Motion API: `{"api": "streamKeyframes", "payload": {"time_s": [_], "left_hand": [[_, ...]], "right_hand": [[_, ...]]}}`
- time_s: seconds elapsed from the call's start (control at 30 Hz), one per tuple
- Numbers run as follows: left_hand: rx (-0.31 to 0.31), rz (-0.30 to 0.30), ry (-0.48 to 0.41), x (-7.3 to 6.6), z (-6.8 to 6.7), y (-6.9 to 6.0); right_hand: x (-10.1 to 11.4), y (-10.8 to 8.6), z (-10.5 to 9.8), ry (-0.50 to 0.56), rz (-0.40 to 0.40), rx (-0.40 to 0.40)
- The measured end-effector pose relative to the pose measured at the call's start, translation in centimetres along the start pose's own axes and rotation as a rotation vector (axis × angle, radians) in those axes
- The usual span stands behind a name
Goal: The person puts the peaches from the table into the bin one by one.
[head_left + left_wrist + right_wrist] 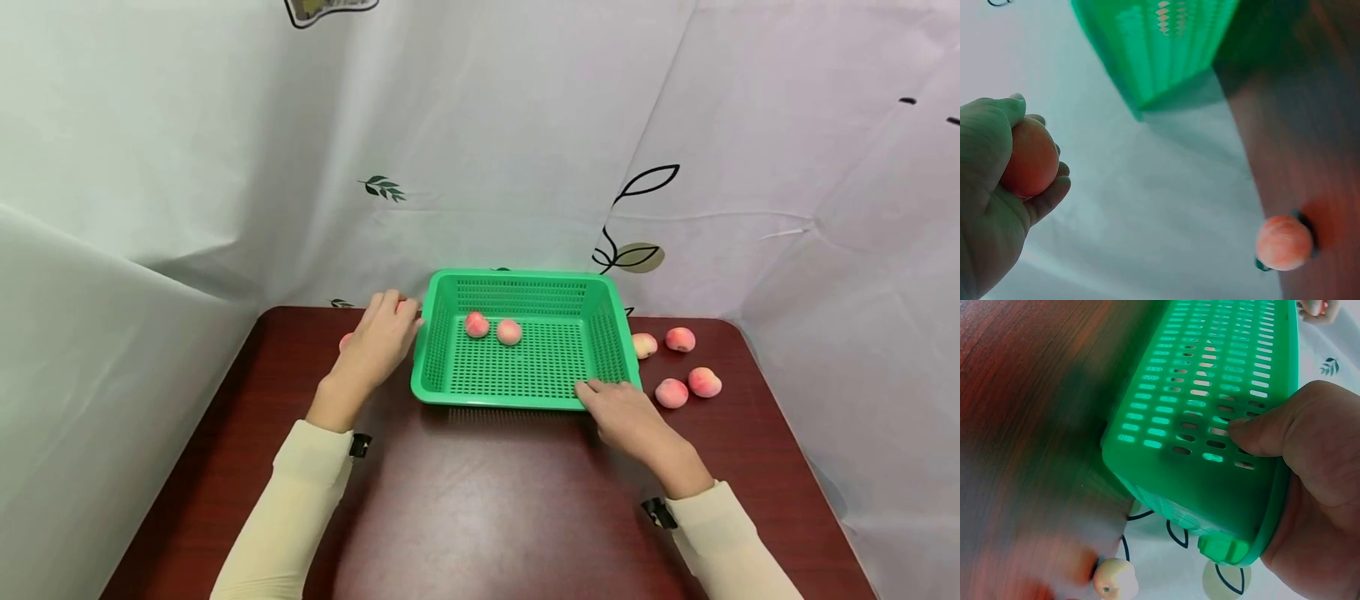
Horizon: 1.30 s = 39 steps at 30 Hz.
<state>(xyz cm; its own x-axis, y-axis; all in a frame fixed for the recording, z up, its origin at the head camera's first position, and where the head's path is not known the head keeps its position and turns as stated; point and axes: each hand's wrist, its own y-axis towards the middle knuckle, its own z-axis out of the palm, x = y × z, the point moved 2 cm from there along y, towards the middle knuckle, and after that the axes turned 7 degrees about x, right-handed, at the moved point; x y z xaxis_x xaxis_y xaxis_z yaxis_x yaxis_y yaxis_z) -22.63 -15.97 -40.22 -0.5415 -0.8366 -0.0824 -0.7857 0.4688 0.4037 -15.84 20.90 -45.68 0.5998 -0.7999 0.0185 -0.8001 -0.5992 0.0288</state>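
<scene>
A green slotted plastic basket (525, 402) stands at the back of the table, with one peach (476, 324) and a second peach (509, 332) inside it. My left hand (378, 342) is just left of the basket and holds a peach (1032, 157), fingers curled round it in the left wrist view. Below that hand another peach (1285, 243) lies on the table, mostly covered by the hand in the head view. My right hand (626, 417) grips the basket's near right rim, its thumb (1254, 434) pressed on the slotted outer wall and its other fingers hidden over the rim.
Right of the basket several peaches (680, 339) lie on the dark red wooden table (480, 500). A white cloth (487, 150) printed with leaves hangs behind the table and along its sides.
</scene>
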Motion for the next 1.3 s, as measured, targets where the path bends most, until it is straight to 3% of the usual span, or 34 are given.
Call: {"api": "streamKeyframes", "payload": {"time_s": [0.2,0.53,0.8,1.03,1.3], "left_hand": [[-0.003,0.08,0.024,-1.7,-1.1,1.0],[0.082,0.161,0.074,-3.1,-1.7,3.2],[0.209,0.217,0.117,-4.3,-1.0,5.2],[0.253,0.292,0.177,-5.7,-0.3,7.4],[0.315,0.317,0.203,-7.2,0.5,9.8]], "right_hand": [[0.1,0.0,0.1,-0.002,0.003,-0.003],[0.1,0.0,0.0,-0.003,-0.003,-0.014],[0.2,0.0,0.0,-0.002,-0.001,-0.015],[0.3,-0.1,-0.1,-0.001,0.001,-0.02],[0.2,-0.2,-0.2,0.001,0.006,-0.003]]}}
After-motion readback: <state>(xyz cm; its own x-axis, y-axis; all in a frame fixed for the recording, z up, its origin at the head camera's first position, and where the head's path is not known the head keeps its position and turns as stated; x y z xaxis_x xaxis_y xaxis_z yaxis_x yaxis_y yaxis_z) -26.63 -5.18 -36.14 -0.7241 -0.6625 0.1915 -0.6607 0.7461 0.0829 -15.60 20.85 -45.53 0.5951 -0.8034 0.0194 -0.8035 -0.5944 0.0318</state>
